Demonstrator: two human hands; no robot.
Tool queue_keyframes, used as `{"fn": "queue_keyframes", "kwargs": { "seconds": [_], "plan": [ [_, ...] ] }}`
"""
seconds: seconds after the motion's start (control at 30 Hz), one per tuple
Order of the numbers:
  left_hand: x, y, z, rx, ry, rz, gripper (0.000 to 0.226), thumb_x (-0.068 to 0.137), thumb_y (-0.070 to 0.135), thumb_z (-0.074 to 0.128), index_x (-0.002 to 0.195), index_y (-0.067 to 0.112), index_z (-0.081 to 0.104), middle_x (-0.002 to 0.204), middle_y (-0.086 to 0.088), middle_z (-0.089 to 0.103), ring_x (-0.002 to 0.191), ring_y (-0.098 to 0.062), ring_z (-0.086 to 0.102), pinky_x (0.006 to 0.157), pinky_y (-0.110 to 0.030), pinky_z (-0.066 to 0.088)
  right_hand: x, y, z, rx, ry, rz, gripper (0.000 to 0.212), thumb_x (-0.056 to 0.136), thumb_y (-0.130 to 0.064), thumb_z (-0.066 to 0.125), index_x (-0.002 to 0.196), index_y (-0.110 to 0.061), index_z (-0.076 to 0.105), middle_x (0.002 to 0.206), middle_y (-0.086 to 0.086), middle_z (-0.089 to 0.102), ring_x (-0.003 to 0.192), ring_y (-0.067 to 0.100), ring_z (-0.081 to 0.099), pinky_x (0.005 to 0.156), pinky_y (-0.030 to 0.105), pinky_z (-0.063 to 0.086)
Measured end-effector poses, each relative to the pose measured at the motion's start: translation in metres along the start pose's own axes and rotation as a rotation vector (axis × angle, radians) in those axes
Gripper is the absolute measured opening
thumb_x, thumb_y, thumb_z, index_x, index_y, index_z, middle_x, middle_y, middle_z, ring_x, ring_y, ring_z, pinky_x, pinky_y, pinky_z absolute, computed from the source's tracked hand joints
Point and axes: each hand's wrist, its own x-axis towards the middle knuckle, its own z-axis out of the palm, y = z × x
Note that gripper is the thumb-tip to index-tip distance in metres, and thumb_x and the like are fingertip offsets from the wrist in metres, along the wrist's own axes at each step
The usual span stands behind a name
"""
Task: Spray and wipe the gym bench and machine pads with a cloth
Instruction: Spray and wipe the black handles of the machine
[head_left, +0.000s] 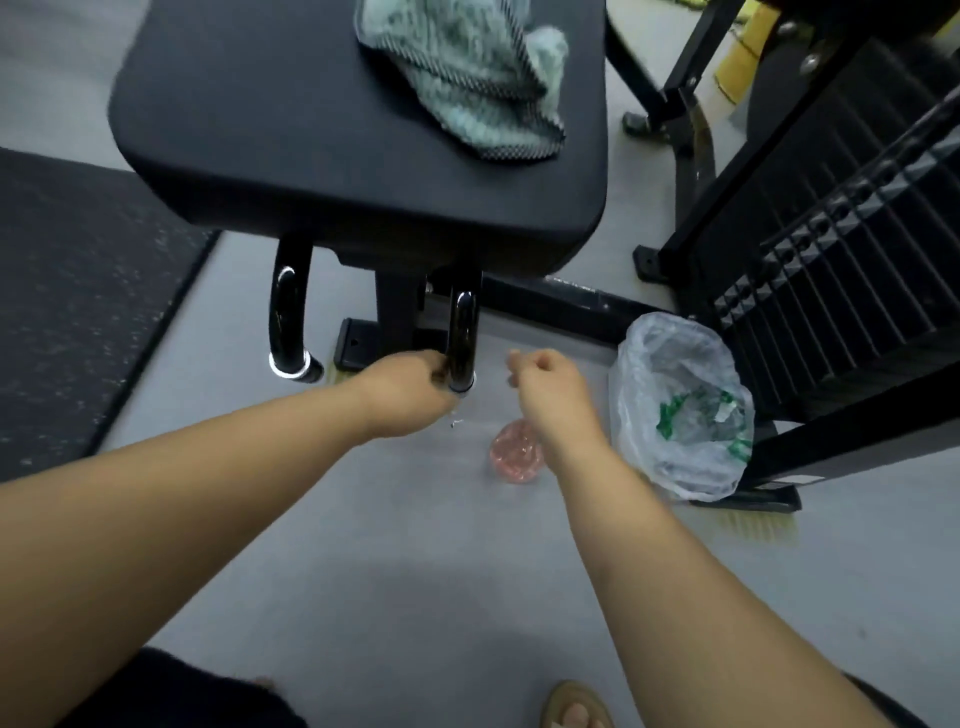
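Both forearms (208, 483) reach low, left hand (410, 387) fingers wrapped round the bench's black handle (464, 332), right hand (545, 376) loosely curled, seemingly empty, while the cloth (467, 73) lies crumpled well ahead on the bench pad (311, 156), marginally nearer the right.

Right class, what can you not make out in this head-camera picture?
Head view:
Pink object on the floor: blurred, partly behind the right forearm.
Cloth: top cut by the frame edge.
Right hand: motion blur hides whether it pinches anything.
Left hand: fingertips behind the handle.
Plastic bag: contents unclear through crumpled film.
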Motion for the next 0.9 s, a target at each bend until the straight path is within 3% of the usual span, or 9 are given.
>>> {"fn": "queue_keyframes", "kwargs": {
  "seconds": [0.1, 0.17, 0.3, 0.4, 0.5, 0.67, 0.73, 0.8, 0.9],
  "plan": [
    [-0.021, 0.015, -0.029, 0.304, 0.11, 0.094, 0.014, 0.091, 0.024, 0.045, 0.088, 0.027, 0.058, 0.089, 0.002, 0.062, 0.088, -0.021, 0.057, 0.067, -0.028, 0.043, -0.048, -0.059, -0.009, 0.011, -0.424, -0.233, 0.027, 0.093, -0.029, 0.055, 0.069, -0.017, 0.054, 0.064, -0.007, 0.059, 0.067, 0.014, 0.055, 0.065, 0.03, 0.044],
    [-0.034, 0.028, -0.05, 0.369, 0.317, 0.208, 0.016, 0.088, 0.023, 0.047, 0.073, 0.027, 0.051, 0.068, 0.007, 0.051, 0.078, -0.021, 0.055, 0.059, -0.027, 0.036, -0.053, -0.097, -0.02, 0.044, -0.475, -0.424, 0.024, 0.093, -0.022, 0.056, 0.07, -0.016, 0.054, 0.062, -0.005, 0.06, 0.058, 0.011, 0.054, 0.058, 0.026, 0.044],
    [-0.05, 0.052, -0.089, 0.049, 0.669, 0.454, 0.021, 0.087, 0.019, 0.052, 0.098, 0.029, 0.067, 0.085, 0.013, 0.062, 0.084, -0.01, 0.059, 0.076, -0.024, 0.045, -0.023, -0.151, -0.029, 0.079, 0.098, -0.709, 0.018, 0.089, -0.025, 0.06, 0.073, -0.027, 0.054, 0.076, -0.006, 0.061, 0.069, 0.006, 0.053, 0.067, 0.023, 0.042],
    [-0.039, 0.058, -0.108, 0.034, 0.807, 0.473, 0.031, 0.089, 0.016, 0.051, 0.119, 0.023, 0.058, 0.12, 0.007, 0.054, 0.109, -0.013, 0.051, 0.09, -0.02, 0.035, 0.005, -0.16, -0.03, -0.115, 0.353, -0.693, 0.03, 0.085, -0.035, 0.064, 0.112, -0.028, 0.053, 0.116, -0.005, 0.052, 0.105, 0.008, 0.049, 0.087, 0.021, 0.036],
    [-0.02, 0.061, -0.119, 0.079, 0.814, 0.363, 0.044, 0.09, 0.016, 0.049, 0.134, 0.022, 0.045, 0.142, 0.004, 0.037, 0.127, -0.022, 0.036, 0.096, -0.02, 0.025, 0.018, -0.163, -0.03, -0.27, 0.341, -0.577, 0.054, 0.085, -0.042, 0.062, 0.133, -0.031, 0.042, 0.13, -0.006, 0.049, 0.115, 0.012, 0.047, 0.082, 0.022, 0.034],
    [-0.014, 0.068, -0.122, 0.262, 0.763, 0.311, 0.058, 0.086, 0.024, 0.057, 0.14, 0.028, 0.036, 0.154, 0.005, 0.02, 0.14, -0.027, 0.011, 0.11, -0.039, 0.023, 0.004, -0.162, -0.033, -0.333, 0.159, -0.626, 0.018, 0.088, -0.033, 0.062, 0.103, -0.024, 0.064, 0.095, -0.007, 0.065, 0.089, 0.014, 0.058, 0.068, 0.026, 0.039],
    [-0.023, 0.065, -0.117, 0.366, 0.754, 0.4, 0.049, 0.085, 0.032, 0.059, 0.132, 0.031, 0.048, 0.143, 0.007, 0.042, 0.138, -0.024, 0.021, 0.108, -0.04, 0.026, -0.016, -0.149, -0.041, -0.217, 0.002, -0.648, 0.012, 0.086, -0.032, 0.065, 0.094, -0.022, 0.066, 0.087, -0.006, 0.066, 0.08, 0.009, 0.058, 0.069, 0.025, 0.042],
    [-0.04, 0.06, -0.107, 0.463, 0.776, 0.515, 0.034, 0.086, 0.043, 0.053, 0.116, 0.03, 0.063, 0.112, 0.005, 0.066, 0.111, -0.02, 0.051, 0.096, -0.034, 0.032, -0.036, -0.129, -0.052, -0.06, -0.137, -0.611, 0.004, 0.086, -0.026, 0.067, 0.083, -0.023, 0.065, 0.08, -0.006, 0.065, 0.074, 0.005, 0.057, 0.068, 0.019, 0.044],
    [-0.064, 0.048, -0.078, 0.494, 0.629, 0.549, 0.032, 0.086, 0.047, 0.043, 0.098, 0.03, 0.068, 0.081, 0.006, 0.068, 0.077, -0.02, 0.058, 0.076, -0.029, 0.038, -0.043, -0.088, -0.06, 0.049, -0.3, -0.466, 0.015, 0.08, -0.016, 0.071, 0.071, -0.021, 0.06, 0.076, 0.001, 0.061, 0.073, 0.009, 0.054, 0.072, 0.028, 0.043]
  ]
}}
